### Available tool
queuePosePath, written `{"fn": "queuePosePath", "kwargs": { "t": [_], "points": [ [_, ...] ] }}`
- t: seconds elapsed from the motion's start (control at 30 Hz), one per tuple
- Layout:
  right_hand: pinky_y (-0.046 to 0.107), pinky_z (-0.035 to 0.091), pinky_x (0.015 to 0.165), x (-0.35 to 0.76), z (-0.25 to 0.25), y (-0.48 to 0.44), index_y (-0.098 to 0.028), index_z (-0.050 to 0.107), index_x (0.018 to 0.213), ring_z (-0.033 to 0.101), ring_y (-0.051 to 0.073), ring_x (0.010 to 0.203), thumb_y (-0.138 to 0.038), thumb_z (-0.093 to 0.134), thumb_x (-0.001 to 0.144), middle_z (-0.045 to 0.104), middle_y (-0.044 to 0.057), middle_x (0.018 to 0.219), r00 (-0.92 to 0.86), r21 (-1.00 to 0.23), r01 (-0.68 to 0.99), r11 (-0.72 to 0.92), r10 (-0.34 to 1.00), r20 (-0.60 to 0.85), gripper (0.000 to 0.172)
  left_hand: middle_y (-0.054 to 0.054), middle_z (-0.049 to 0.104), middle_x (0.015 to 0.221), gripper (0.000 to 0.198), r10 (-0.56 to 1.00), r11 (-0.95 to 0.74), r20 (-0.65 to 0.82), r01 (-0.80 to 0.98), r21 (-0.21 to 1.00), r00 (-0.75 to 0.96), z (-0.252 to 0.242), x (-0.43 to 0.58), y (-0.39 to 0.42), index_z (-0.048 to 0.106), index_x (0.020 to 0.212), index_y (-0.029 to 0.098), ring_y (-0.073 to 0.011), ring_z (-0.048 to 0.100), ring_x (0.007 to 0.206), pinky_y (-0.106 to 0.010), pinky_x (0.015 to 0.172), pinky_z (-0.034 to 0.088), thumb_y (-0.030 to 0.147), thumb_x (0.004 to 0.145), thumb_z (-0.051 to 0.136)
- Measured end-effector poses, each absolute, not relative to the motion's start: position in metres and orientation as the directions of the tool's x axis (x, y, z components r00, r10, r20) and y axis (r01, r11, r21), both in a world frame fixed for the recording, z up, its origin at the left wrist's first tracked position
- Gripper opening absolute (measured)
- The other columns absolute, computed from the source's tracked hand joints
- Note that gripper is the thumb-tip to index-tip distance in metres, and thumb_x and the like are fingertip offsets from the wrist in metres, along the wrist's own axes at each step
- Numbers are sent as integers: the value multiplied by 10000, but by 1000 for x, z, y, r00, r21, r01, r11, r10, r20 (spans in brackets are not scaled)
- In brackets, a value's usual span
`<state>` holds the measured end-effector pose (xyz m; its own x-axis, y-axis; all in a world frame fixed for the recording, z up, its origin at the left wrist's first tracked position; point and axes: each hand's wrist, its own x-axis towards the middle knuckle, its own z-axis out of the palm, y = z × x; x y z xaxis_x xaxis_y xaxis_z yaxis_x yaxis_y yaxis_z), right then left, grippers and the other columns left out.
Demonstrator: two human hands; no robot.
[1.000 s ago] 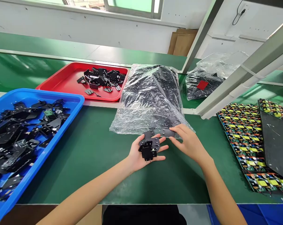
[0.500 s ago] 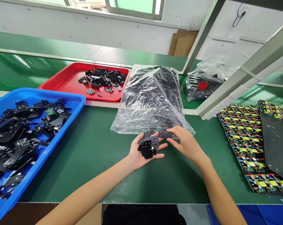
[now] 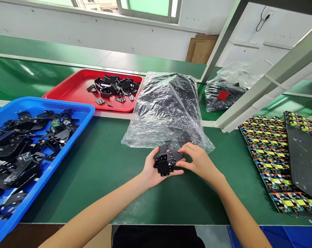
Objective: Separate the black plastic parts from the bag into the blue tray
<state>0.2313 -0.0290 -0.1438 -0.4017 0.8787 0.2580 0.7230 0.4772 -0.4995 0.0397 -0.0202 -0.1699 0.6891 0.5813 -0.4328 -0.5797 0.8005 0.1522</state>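
Several black plastic parts (image 3: 165,167) with metal pins lie stacked in my left hand (image 3: 148,169), palm up with thumb along their left side and fingertips showing beyond them. My right hand (image 3: 200,159) pinches a flat black plastic piece (image 3: 175,154) by its right edge between thumb and fingers, against the parts in the left palm. Just behind both hands is the open end of a clear plastic bag (image 3: 168,106) full of black parts. The undersides of the held parts are hidden.
A blue tray (image 3: 90,112) of black parts stands at the left, a red tray (image 3: 70,88) with smaller black pieces behind it. Circuit boards (image 3: 261,148) with yellow components lie at the right, partly under a black panel (image 3: 303,155). A grey post (image 3: 264,82) and another bag (image 3: 224,98) stand back right.
My right hand has moved left and slightly down, bringing the flat black piece from beside the bag's mouth onto the parts in my left hand. The left hand has hardly moved.
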Motion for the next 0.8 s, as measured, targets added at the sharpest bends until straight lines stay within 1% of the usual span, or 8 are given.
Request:
{"fn": "queuePosePath", "kwargs": {
  "t": [0.1, 0.23, 0.33, 0.47, 0.57, 0.63, 0.7, 0.8],
  "points": [
    [312, 472, 722, 232, -143, -28, -211, 592, 884, 581, 181, 818, -325, 524, 873, 609, 42, 868, -361, -595, 664, 453, 891, 276, 134, -198, 636, 1102, 576, 580, 802, -435, -577, 156, 688, -169, 40, -20, 446, 1283, 72, -355, 570, 1074, -600, 923, 362, 471, 872, 394],
    [291, 484, 689, 237, -156, -20, -205, 607, 863, 592, 164, 780, -256, 420, 915, 620, 37, 830, -231, -661, 630, 407, 911, 341, 201, -183, 624, 1133, 553, 528, 847, -351, -507, 158, 773, -167, 39, -21, 474, 1269, 101, -386, 539, 1106, -594, 876, 387, 474, 874, 373],
    [310, 498, 715, 233, -173, -12, -206, 615, 948, 597, 176, 828, -222, 387, 917, 624, 52, 871, -217, -600, 673, 432, 891, 399, 230, -184, 639, 1085, 542, 449, 893, -291, -430, 131, 845, -167, 39, -26, 532, 1201, 97, -398, 537, 1101, -574, 837, 413, 489, 871, 357],
    [387, 472, 867, 216, -190, -3, -205, 549, 1181, 530, 221, 1051, -191, 405, 899, 574, 107, 1154, -380, -372, 756, 538, 824, 420, 317, -179, 645, 1052, 548, 383, 924, -256, -372, 93, 887, -169, 42, -34, 579, 1124, 86, -386, 567, 1048, -535, 789, 447, 503, 865, 335],
    [425, 449, 890, 203, -194, -2, -171, 489, 1263, 492, 252, 1092, -232, 439, 897, 504, 128, 1291, -479, -251, 773, 582, 796, 370, 374, -171, 647, 1001, 560, 368, 930, -242, -358, 89, 898, -170, 43, -37, 577, 1120, 80, -357, 591, 992, -511, 762, 464, 504, 866, 315],
    [422, 447, 879, 200, -194, -4, -163, 514, 1227, 495, 250, 1070, -249, 447, 901, 543, 123, 1244, -478, -255, 776, 577, 801, 359, 344, -159, 645, 960, 552, 374, 928, -237, -360, 100, 897, -170, 42, -37, 577, 1115, 84, -341, 599, 960, -505, 755, 468, 499, 867, 310],
    [408, 442, 877, 201, -193, -5, -174, 562, 1140, 503, 235, 1040, -248, 453, 902, 597, 104, 1140, -440, -313, 771, 554, 820, 367, 272, -144, 639, 918, 539, 395, 918, -229, -378, 117, 890, -171, 41, -35, 580, 1107, 90, -321, 606, 916, -501, 750, 470, 490, 871, 307],
    [396, 433, 878, 206, -193, -6, -180, 586, 1042, 505, 227, 1010, -241, 475, 893, 615, 88, 1048, -386, -402, 750, 525, 842, 377, 196, -133, 628, 883, 529, 437, 899, -222, -414, 141, 872, -172, 39, -31, 593, 1080, 92, -287, 607, 852, -497, 748, 474, 485, 876, 305]
  ]
}}
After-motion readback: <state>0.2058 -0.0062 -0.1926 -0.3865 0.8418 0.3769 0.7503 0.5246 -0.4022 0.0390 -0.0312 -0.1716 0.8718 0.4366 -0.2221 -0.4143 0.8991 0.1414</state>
